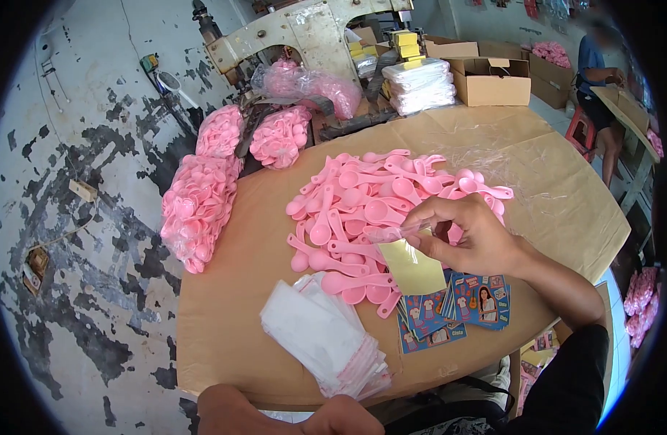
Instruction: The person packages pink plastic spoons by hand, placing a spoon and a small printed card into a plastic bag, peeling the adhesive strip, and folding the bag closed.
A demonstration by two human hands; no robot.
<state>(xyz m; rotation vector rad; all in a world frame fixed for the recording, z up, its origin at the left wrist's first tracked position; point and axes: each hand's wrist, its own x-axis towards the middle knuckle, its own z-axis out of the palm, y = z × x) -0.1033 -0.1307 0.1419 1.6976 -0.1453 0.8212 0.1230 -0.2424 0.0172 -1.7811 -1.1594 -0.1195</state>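
My right hand [464, 230] is closed in a pinch on a clear plastic bag [385, 234] above the table. A shiny yellow card [414, 270] hangs just below the fingertips, overlapping the bag. Behind and left of this hand spreads a heap of pink plastic measuring spoons [359, 196]. Under it lie stacks of blue printed cards [482, 299]. My left hand [315, 419] shows only partly at the bottom edge, its fingers out of sight. Nearest to it is a pile of clear flat plastic bags [322, 333].
Bulging bags of pink spoons [201, 206] stand along the brown-covered table's [224, 319] left edge. At the back are an old machine [297, 32], stacked plastic packs [418, 83] and a cardboard box [493, 83]. Another person [598, 80] works at a bench far right.
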